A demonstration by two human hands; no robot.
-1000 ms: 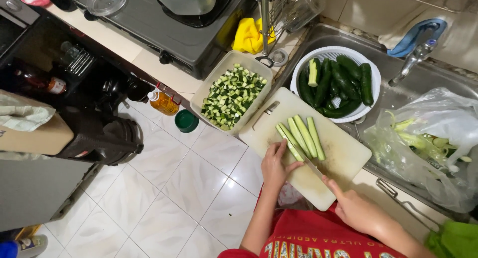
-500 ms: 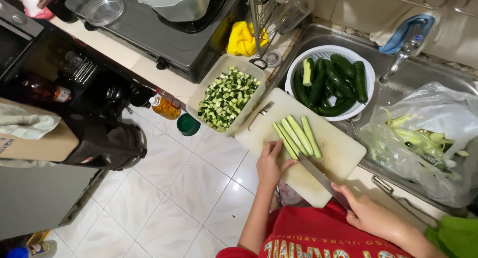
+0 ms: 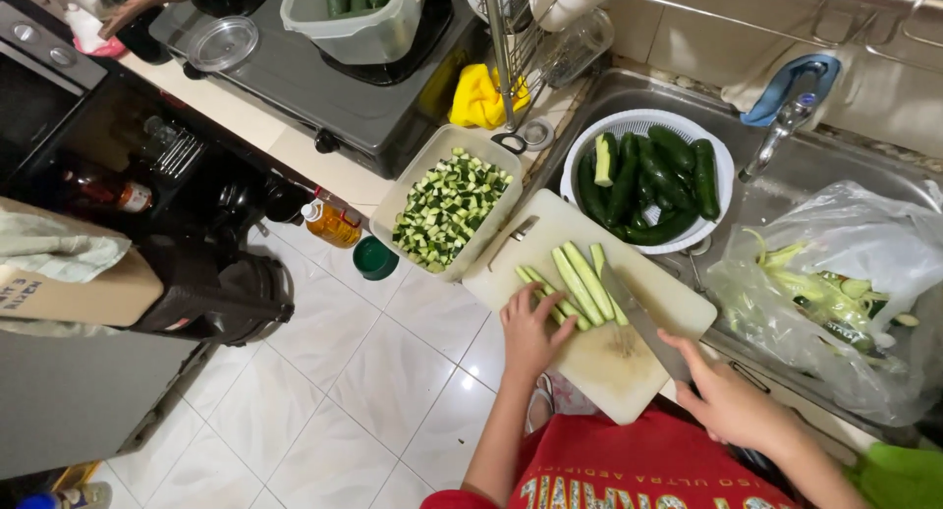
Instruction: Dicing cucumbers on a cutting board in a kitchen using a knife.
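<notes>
Knife (image 3: 643, 317) now nearer cucumber strips (image 3: 575, 283); right hand (image 3: 732, 401) hides handle.

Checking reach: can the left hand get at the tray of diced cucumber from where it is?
Probably yes: the left hand rests on cucumber strips, the tray lies just beyond, nothing between.

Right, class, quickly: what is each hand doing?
Left hand: open, pressing on cucumber strips.
Right hand: closed around a knife.
</notes>
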